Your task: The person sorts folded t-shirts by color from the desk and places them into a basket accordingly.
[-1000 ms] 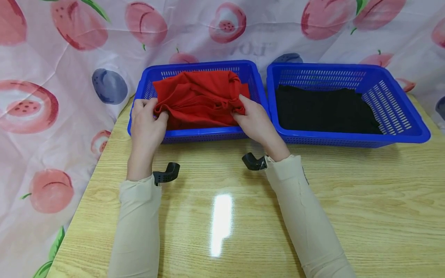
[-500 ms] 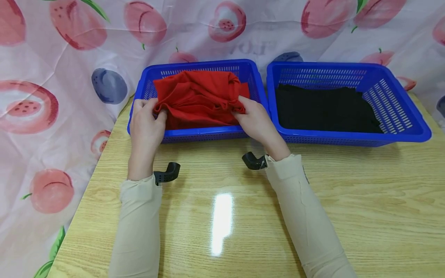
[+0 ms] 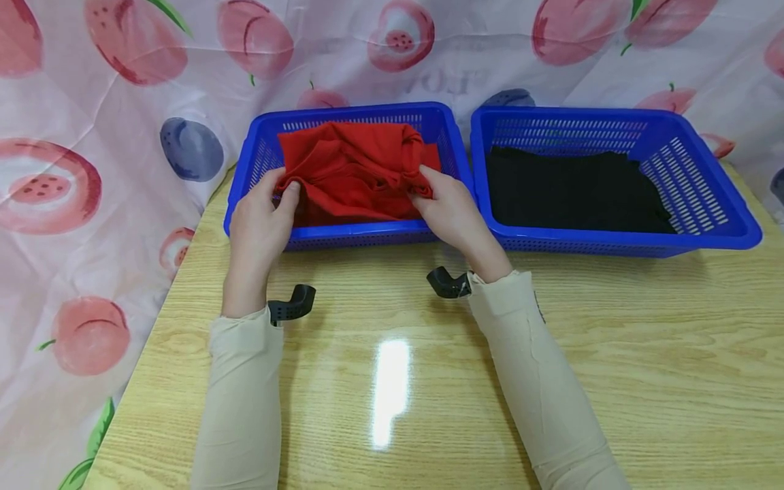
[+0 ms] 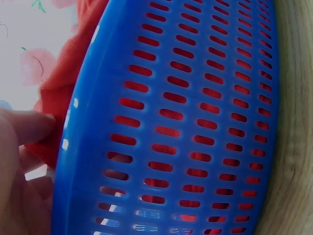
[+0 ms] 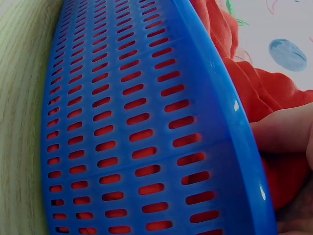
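A bunched red cloth (image 3: 355,163) lies inside the left blue basket (image 3: 361,231). My left hand (image 3: 260,218) pinches its left edge between thumb and fingers, just inside the basket's front left corner. At the opposite side my right hand (image 3: 450,207) grips the cloth's right edge, close to the front rim. In the left wrist view, red cloth (image 4: 56,105) shows at the thumb, behind the basket wall (image 4: 171,112). The right wrist view has the thumb on red cloth (image 5: 264,93) past the rim, while most of the other fingers are hidden.
To the right stands a second blue basket (image 3: 618,238), with a dark folded cloth (image 3: 572,190) in it. Both baskets sit on a wood-grain table (image 3: 343,381). A fruit-print curtain (image 3: 343,54) hangs behind and along the left. Black camera mounts (image 3: 294,304) stick out from the wrists.
My left hand has shifted slightly to the right with the cloth's left edge, and its fingers sit further inward. The right hand is nearly still on its edge.
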`<state>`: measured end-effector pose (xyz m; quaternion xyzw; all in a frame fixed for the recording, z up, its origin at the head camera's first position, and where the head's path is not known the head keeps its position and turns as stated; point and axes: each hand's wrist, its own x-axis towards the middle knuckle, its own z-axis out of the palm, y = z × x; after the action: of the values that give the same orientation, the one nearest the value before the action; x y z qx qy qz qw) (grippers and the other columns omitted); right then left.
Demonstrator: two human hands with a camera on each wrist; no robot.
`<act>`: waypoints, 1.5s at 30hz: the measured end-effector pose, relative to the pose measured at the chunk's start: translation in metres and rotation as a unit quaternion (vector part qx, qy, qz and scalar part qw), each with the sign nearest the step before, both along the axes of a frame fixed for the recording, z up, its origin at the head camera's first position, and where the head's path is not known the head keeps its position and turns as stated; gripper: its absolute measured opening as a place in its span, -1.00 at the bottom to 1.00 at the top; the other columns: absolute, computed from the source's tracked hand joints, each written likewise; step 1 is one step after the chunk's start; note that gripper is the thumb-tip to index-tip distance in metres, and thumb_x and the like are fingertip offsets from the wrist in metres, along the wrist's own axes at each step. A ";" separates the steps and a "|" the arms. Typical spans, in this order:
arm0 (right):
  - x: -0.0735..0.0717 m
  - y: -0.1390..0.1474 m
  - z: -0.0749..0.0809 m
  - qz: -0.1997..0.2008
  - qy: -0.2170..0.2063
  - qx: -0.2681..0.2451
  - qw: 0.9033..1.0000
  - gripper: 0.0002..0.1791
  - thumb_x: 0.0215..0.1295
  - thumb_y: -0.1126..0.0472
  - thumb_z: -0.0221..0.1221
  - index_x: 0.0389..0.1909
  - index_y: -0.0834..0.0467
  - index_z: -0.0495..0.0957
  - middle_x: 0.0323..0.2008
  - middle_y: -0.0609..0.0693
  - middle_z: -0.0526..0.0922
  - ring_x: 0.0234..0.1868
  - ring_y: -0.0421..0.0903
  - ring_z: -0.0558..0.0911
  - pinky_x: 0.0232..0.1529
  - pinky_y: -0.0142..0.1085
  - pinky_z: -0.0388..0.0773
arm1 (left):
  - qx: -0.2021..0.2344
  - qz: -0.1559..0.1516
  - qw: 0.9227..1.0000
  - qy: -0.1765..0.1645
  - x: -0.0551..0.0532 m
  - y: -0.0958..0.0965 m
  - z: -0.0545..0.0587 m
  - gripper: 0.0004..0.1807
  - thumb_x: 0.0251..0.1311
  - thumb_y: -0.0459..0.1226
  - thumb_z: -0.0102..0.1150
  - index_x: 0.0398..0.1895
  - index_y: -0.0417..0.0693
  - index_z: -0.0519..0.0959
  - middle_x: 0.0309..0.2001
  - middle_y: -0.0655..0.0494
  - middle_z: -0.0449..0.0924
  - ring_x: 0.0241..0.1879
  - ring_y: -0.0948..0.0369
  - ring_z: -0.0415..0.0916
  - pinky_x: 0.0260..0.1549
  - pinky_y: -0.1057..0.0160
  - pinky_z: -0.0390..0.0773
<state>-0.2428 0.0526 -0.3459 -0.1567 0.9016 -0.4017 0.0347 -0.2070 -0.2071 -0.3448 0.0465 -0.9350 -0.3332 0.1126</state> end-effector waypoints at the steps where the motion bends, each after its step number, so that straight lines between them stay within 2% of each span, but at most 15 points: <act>1: 0.000 0.000 0.000 0.001 -0.001 0.000 1.000 -0.66 0.28 0.21 0.00 0.09 0.02 0.38 -0.11 -0.06 0.51 -0.18 -0.12 0.45 -0.09 -0.23 0.38 | 0.001 -0.001 1.000 -0.004 0.000 0.000 0.000 -0.54 0.27 0.04 -0.23 0.19 0.18 0.34 -0.01 0.05 0.48 -0.16 0.09 0.37 -0.17 0.08 0.33; 4: 0.001 0.000 0.000 0.002 -0.003 0.002 1.000 -0.65 0.29 0.20 0.00 0.10 0.00 0.37 -0.12 -0.06 0.52 -0.22 -0.11 0.44 -0.12 -0.23 0.38 | -0.001 -0.002 1.000 -0.013 0.000 0.000 0.001 -0.52 0.27 0.08 -0.26 0.20 0.21 0.33 -0.01 0.04 0.48 -0.14 0.08 0.37 -0.16 0.06 0.33; 11: 0.002 0.000 0.000 -0.005 -0.008 -0.004 1.000 -0.69 0.29 0.17 0.00 0.06 -0.06 0.37 -0.28 -0.06 0.51 -0.35 -0.07 0.41 -0.28 -0.24 0.34 | -0.018 -0.007 0.999 -0.032 -0.001 0.001 0.003 -0.52 0.29 0.04 -0.28 0.25 0.20 0.27 0.14 0.09 0.38 0.12 0.08 0.29 0.04 -0.01 0.25; 14: 0.002 0.000 -0.001 -0.006 -0.005 -0.004 1.000 -0.70 0.29 0.14 0.00 0.04 -0.07 0.38 -0.28 -0.07 0.51 -0.34 -0.08 0.41 -0.28 -0.23 0.35 | -0.020 -0.004 0.999 -0.034 -0.001 0.003 0.003 -0.51 0.29 0.03 -0.27 0.26 0.19 0.24 0.11 0.06 0.41 0.07 0.06 0.33 -0.01 -0.01 0.27; 20: 0.002 0.000 -0.001 -0.009 0.009 0.001 1.000 -0.62 0.28 0.15 0.00 0.13 -0.08 0.35 -0.08 -0.09 0.51 -0.21 -0.13 0.43 -0.16 -0.22 0.39 | -0.034 -0.008 0.998 -0.043 -0.002 0.005 0.002 -0.50 0.27 0.02 -0.25 0.28 0.22 0.19 -0.15 0.02 0.51 -0.14 0.09 0.40 -0.19 0.01 0.33; 25: 0.002 0.000 -0.002 -0.007 0.009 0.009 1.000 -0.55 0.29 0.14 -0.02 0.21 -0.10 0.28 -0.05 -0.10 0.50 -0.25 -0.13 0.43 -0.22 -0.24 0.38 | -0.066 -0.034 0.996 -0.051 -0.001 0.004 0.001 -0.55 0.27 -0.02 -0.22 0.19 0.12 0.31 -0.07 0.07 0.49 -0.11 0.10 0.40 -0.19 -0.03 0.34; 28: 0.001 -0.001 -0.003 -0.006 0.009 0.012 1.000 -0.53 0.30 0.13 -0.03 0.24 -0.10 0.24 0.00 -0.11 0.48 -0.23 -0.15 0.43 -0.21 -0.25 0.38 | -0.078 -0.039 0.995 -0.052 -0.001 0.004 0.001 -0.59 0.27 -0.03 -0.21 0.12 0.09 0.38 -0.10 0.07 0.48 -0.15 0.08 0.40 -0.24 -0.03 0.34; 31: 0.002 -0.001 -0.003 -0.007 0.008 0.011 1.000 -0.52 0.30 0.14 -0.03 0.26 -0.10 0.23 -0.02 -0.10 0.49 -0.28 -0.13 0.43 -0.26 -0.25 0.37 | -0.077 -0.024 0.996 -0.050 -0.001 0.004 0.001 -0.61 0.28 -0.02 -0.21 0.07 0.08 0.42 -0.14 0.06 0.49 -0.19 0.08 0.40 -0.29 -0.02 0.35; 34: 0.002 -0.002 -0.002 -0.011 0.006 0.006 1.000 -0.51 0.30 0.14 -0.04 0.26 -0.09 0.21 -0.07 -0.09 0.49 -0.33 -0.10 0.42 -0.31 -0.24 0.37 | -0.070 0.012 0.997 -0.040 -0.001 0.006 0.002 -0.61 0.28 -0.01 -0.22 0.05 0.08 0.43 -0.19 0.06 0.51 -0.22 0.07 0.41 -0.32 0.00 0.35; 37: 0.001 -0.003 -0.001 -0.020 0.006 0.012 1.000 -0.50 0.30 0.12 -0.05 0.28 -0.09 0.19 -0.01 -0.09 0.47 -0.17 -0.12 0.46 -0.16 -0.24 0.40 | -0.063 0.049 0.997 -0.018 -0.002 0.009 0.001 -0.64 0.26 -0.02 -0.20 0.00 0.07 0.44 -0.23 0.08 0.49 -0.25 0.10 0.41 -0.35 0.04 0.35; 39: 0.001 -0.003 -0.001 -0.024 0.005 0.014 1.000 -0.49 0.30 0.10 -0.05 0.28 -0.09 0.18 0.05 -0.09 0.45 -0.05 -0.13 0.45 -0.07 -0.24 0.39 | -0.060 0.063 0.996 -0.009 -0.003 0.010 -0.001 -0.67 0.25 -0.03 -0.16 -0.03 0.08 0.44 -0.23 0.10 0.49 -0.27 0.13 0.41 -0.35 0.06 0.35; 41: 0.001 -0.004 -0.001 -0.022 0.009 0.015 1.000 -0.49 0.30 0.09 -0.05 0.28 -0.11 0.17 0.13 -0.12 0.39 0.06 -0.18 0.40 0.01 -0.26 0.35 | -0.062 0.065 0.996 -0.010 -0.002 0.011 -0.002 -0.70 0.24 -0.04 -0.14 -0.07 0.08 0.44 -0.23 0.13 0.51 -0.28 0.14 0.43 -0.35 0.07 0.33; 45: 0.001 -0.005 -0.001 -0.011 0.017 0.006 1.000 -0.53 0.30 0.10 -0.05 0.25 -0.12 0.23 0.11 -0.16 0.41 0.08 -0.22 0.39 0.03 -0.29 0.33 | -0.084 0.045 0.995 -0.029 -0.002 0.010 -0.004 -0.73 0.24 -0.04 -0.14 -0.12 0.08 0.45 -0.22 0.16 0.56 -0.27 0.10 0.46 -0.33 0.01 0.32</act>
<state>-0.2413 0.0476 -0.3474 -0.1537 0.9060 -0.3941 0.0161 -0.2088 -0.1970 -0.3484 0.0885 -0.9596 -0.2463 0.1037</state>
